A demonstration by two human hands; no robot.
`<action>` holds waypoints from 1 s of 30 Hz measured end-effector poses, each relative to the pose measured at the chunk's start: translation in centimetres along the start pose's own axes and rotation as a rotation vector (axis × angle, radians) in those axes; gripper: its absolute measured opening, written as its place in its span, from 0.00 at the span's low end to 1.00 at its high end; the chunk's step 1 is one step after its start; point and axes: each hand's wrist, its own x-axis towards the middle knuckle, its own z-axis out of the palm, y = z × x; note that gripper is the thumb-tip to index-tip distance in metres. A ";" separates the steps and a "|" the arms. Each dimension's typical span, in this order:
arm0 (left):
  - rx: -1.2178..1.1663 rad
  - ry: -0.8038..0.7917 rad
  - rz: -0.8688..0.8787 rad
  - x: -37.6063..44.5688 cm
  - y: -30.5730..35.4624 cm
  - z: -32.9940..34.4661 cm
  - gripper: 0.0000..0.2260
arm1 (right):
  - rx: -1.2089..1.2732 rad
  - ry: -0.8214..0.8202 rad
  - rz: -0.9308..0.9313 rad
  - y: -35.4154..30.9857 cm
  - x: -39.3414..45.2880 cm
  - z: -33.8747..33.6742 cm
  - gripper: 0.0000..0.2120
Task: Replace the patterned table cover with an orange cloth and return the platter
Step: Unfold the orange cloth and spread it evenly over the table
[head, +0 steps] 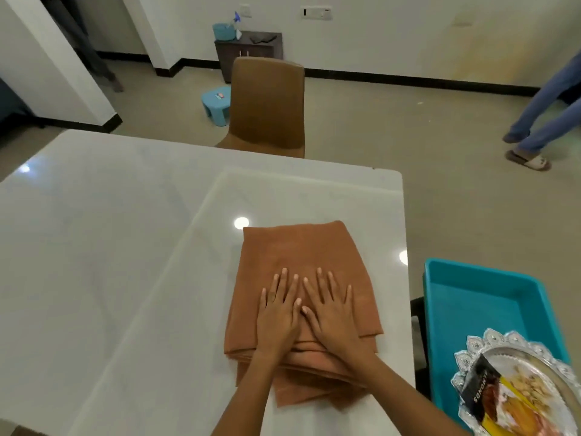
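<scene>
A folded orange cloth [301, 253] lies on the white table [110, 247] near its right front corner. My left hand [278, 313] and my right hand [331, 313] lie flat side by side on the cloth, fingers straight and spread, pressing on it. A silver platter [484, 354] with a scalloped rim holds snack packets, among them a black almonds pack; it sits in the front part of a teal tray [478, 297] to the right of the table. No patterned cover is in view.
A brown chair [267, 105] stands at the table's far side. Behind it are a small blue stool [215, 103] and a dark cabinet [248, 53]. A person's legs [540, 114] are on the floor at the right.
</scene>
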 end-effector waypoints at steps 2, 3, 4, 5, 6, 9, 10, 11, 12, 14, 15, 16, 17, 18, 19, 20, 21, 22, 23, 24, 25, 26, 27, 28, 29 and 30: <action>-0.010 0.041 0.019 -0.1 -1.2 -0.5 0.23 | -0.018 0.007 -0.002 -1.3 0.2 0.6 0.28; -0.013 0.045 0.023 -0.2 -2.1 -0.6 0.24 | -0.022 0.006 0.002 -2.2 0.3 0.8 0.28; -0.014 0.047 0.022 -0.4 -2.9 -0.9 0.24 | -0.018 0.010 0.007 -3.1 0.4 1.2 0.28; -0.010 0.050 0.019 -0.6 -4.0 -1.2 0.24 | -0.013 0.017 0.007 -4.2 0.6 1.5 0.28; -0.006 0.056 0.014 -0.8 -5.0 -1.5 0.24 | -0.010 0.027 0.001 -5.3 0.8 1.9 0.28; 0.012 0.070 -0.018 -1.5 -8.4 -2.7 0.24 | -0.004 0.029 -0.025 -8.7 1.7 2.7 0.28; 0.016 0.075 -0.028 -1.7 -9.4 -3.1 0.24 | -0.002 0.026 -0.035 -9.7 2.1 2.9 0.28; 0.020 0.081 -0.041 -1.9 -10.3 -3.4 0.24 | -0.001 0.022 -0.047 -10.8 2.5 3.2 0.28; 0.019 0.090 -0.054 -2.1 -11.2 -3.7 0.24 | 0.000 0.019 -0.061 -11.7 2.8 3.4 0.28; 0.023 0.108 -0.080 -2.4 -12.8 -4.2 0.24 | 0.007 0.020 -0.093 -13.2 3.4 4.0 0.28; 0.025 0.116 -0.094 -2.4 -13.4 -4.5 0.25 | 0.007 0.026 -0.104 -13.9 3.8 4.2 0.28; 0.024 0.123 -0.106 -2.4 -14.0 -4.6 0.25 | 0.007 0.033 -0.113 -14.4 4.1 4.4 0.28; 0.023 0.132 -0.115 -2.4 -14.5 -4.8 0.25 | 0.006 0.038 -0.121 -14.8 4.4 4.6 0.29; 0.019 0.139 -0.122 -2.3 -14.8 -5.0 0.25 | 0.004 0.039 -0.129 -15.2 4.7 4.7 0.29; 0.015 0.143 -0.129 -2.2 -15.0 -5.1 0.25 | 0.003 0.042 -0.136 -15.5 5.0 4.8 0.29; 0.011 0.148 -0.137 -2.1 -15.2 -5.2 0.25 | 0.004 0.046 -0.143 -15.6 5.3 5.0 0.29; 0.011 0.153 -0.145 -1.9 -15.3 -5.3 0.25 | 0.007 0.051 -0.151 -15.7 5.6 5.1 0.29; 0.010 0.157 -0.152 -1.7 -15.5 -5.4 0.25 | 0.010 0.056 -0.157 -15.9 5.9 5.1 0.28; 0.007 0.162 -0.159 -1.6 -15.7 -5.6 0.25 | 0.013 0.059 -0.163 -16.1 6.2 5.2 0.28; 0.006 0.167 -0.163 -1.3 -16.0 -5.9 0.25 | 0.014 0.062 -0.168 -16.3 6.6 5.2 0.28; 0.007 0.173 -0.168 -1.1 -16.4 -6.1 0.25 | 0.012 0.058 -0.172 -16.6 7.1 5.3 0.27; 0.006 0.178 -0.173 -0.8 -16.8 -6.3 0.25 | 0.008 0.054 -0.176 -17.0 7.6 5.3 0.27; 0.006 0.184 -0.177 -0.5 -17.2 -6.5 0.25 | 0.007 0.054 -0.181 -17.4 8.2 5.4 0.27; 0.005 0.189 -0.180 -0.2 -17.7 -6.6 0.24 | 0.011 0.055 -0.188 -17.7 8.7 5.5 0.27; 0.003 0.191 -0.182 0.1 -18.1 -6.8 0.24 | 0.017 0.055 -0.195 -18.1 9.2 5.5 0.27; 0.002 0.187 -0.185 0.3 -18.6 -7.0 0.24 | 0.019 0.055 -0.199 -18.4 9.7 5.6 0.27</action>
